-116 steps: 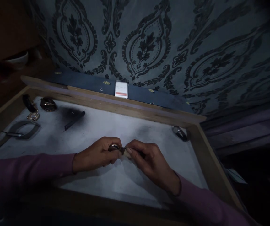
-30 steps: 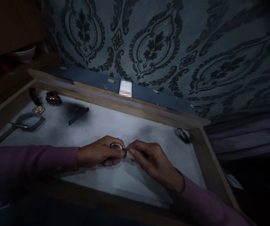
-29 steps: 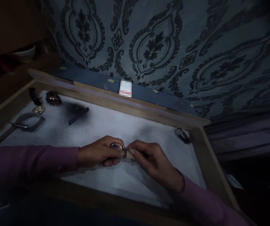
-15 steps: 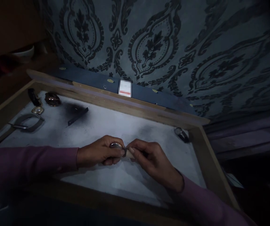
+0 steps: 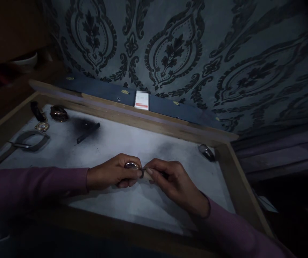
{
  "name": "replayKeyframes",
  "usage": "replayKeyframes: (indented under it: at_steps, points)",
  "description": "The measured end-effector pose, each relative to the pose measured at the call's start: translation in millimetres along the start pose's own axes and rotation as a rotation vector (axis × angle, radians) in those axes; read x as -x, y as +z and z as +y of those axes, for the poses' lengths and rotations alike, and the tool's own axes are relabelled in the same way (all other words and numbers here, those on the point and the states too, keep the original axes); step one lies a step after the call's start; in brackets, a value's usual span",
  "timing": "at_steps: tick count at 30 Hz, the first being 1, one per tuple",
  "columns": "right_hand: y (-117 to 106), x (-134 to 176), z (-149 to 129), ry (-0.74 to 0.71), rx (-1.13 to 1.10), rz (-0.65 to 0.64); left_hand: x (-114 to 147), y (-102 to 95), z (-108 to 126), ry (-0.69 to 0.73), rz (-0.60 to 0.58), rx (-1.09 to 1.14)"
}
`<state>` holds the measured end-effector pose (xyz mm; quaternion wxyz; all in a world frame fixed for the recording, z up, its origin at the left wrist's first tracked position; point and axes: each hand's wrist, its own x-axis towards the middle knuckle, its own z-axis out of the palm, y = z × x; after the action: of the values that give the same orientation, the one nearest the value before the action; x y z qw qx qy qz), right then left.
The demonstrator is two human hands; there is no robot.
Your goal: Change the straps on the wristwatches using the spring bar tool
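Observation:
My left hand [image 5: 118, 171] is closed around a wristwatch [image 5: 131, 165] with a round, shiny case, its thumb pressed along the near side. From the case a short dark strap [image 5: 142, 173] shows between my two hands. My right hand [image 5: 171, 179] is closed in a pinch on that strap, with thumb and forefinger together right beside my left fingertips. Dim light and the fingers hide the exact pinch point and most of the watch. Both hands are above the white bottom of a shallow wooden tray [image 5: 230, 182].
Toward the tray's left lie a grey strap watch [image 5: 32, 140], a gold-cased watch [image 5: 41, 126], a brownish shiny watch [image 5: 58, 113] and a dark flat strip [image 5: 88, 133]. Another watch [image 5: 207, 153] lies at the right. A white card [image 5: 142, 100] stands beyond the far rim, before a patterned wall.
Both hands keep nearly the same hold. The watch face looks a little brighter, and the whole view has shifted slightly.

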<state>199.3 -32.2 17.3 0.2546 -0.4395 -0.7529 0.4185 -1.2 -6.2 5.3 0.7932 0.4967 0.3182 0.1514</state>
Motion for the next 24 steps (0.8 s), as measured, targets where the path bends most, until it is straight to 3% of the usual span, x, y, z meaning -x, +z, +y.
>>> replayKeyframes:
  at_steps: [11, 24]
  points:
    - [-3.8, -1.8, -0.1, -0.026, 0.019, -0.026, -1.4, 0.1, -0.9, -0.008, -0.016, 0.034]
    - [1.5, 0.7, 0.1, 0.054, -0.017, 0.028, -3.0, -3.1, -4.0, 0.032, -0.021, 0.005]
